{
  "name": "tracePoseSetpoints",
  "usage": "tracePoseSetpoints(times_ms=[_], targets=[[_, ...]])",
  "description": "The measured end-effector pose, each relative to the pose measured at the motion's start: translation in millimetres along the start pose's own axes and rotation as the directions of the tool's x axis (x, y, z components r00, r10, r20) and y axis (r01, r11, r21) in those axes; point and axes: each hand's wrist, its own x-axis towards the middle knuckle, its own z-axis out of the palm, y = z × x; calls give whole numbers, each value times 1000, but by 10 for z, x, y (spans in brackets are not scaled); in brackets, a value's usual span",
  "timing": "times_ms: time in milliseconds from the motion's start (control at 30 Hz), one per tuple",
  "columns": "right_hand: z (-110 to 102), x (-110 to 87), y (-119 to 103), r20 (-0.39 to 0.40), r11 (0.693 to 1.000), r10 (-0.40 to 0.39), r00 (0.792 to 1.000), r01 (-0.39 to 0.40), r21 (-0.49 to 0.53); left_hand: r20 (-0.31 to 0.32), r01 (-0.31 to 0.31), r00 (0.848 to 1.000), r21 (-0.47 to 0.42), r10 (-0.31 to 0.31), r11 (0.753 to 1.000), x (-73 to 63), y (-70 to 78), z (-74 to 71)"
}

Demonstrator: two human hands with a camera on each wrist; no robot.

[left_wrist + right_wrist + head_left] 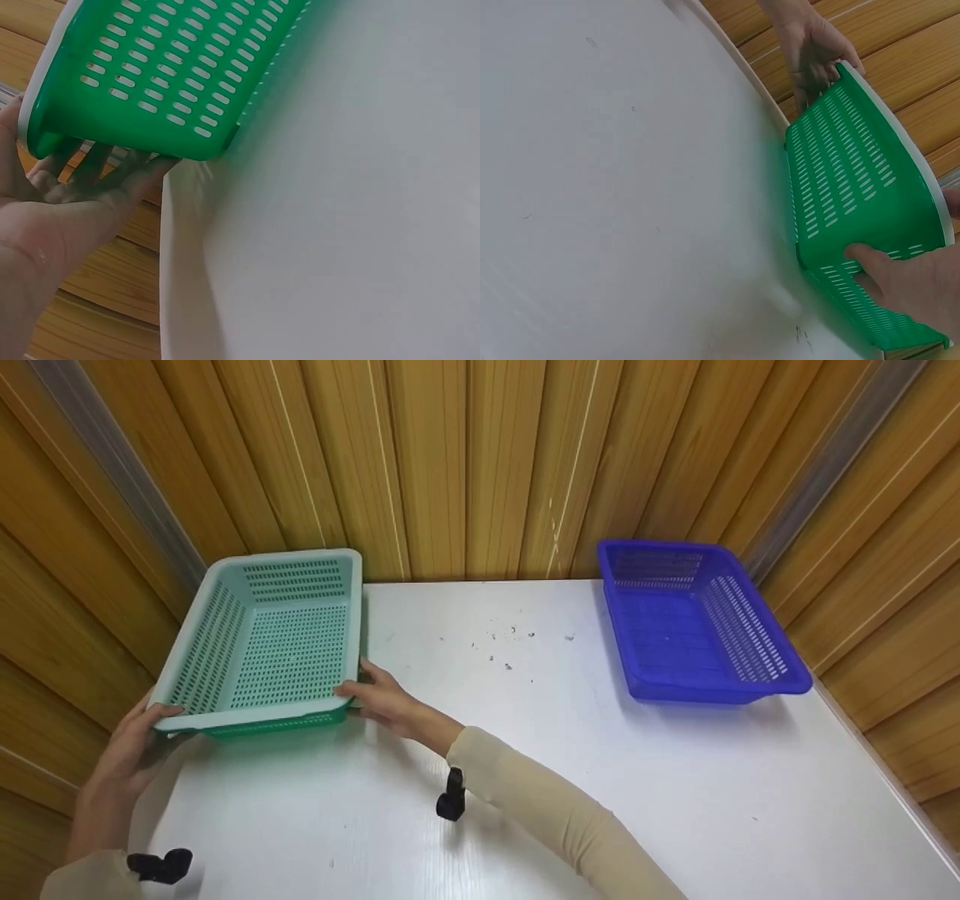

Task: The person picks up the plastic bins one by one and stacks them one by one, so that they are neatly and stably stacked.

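In the head view a rectangular plastic basket (259, 713), pale on the inside with a green slotted outside (900, 214), sits at the table's far left. My left hand (139, 742) grips its near left corner, thumb over the rim and the other fingers (135, 169) below. At the near right corner my right hand (391, 703) holds the basket, thumb on the rim and fingers against the green outer wall. Nothing lies inside the basket.
A blue slotted basket (686, 690) stands at the back right of the white table (510, 780). Wood-panelled walls (465, 465) close off the back and both sides. Small dark marks (508, 666) dot the tabletop between the baskets.
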Motion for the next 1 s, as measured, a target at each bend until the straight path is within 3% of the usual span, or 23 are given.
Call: tracePoseSetpoints(times_ms=[167, 300, 567, 1000], targets=[[-122, -84, -79, -26, 999, 23, 999, -23, -32, 27, -31, 999, 112, 28, 993, 30, -10, 120], [-264, -147, -157, -58, 997, 28, 998, -32, -64, 53, -81, 996, 142, 74, 987, 98, -34, 272], [-684, -360, -400, -74, 988, 25, 997, -36, -152, 44, -151, 988, 220, 145, 964, 278, -31, 736], [-1386, -775, -671, -112, 961, 4, 994, -35, -274, 59, -69, 997, 399, 50, 914, 539, -176, 1481]])
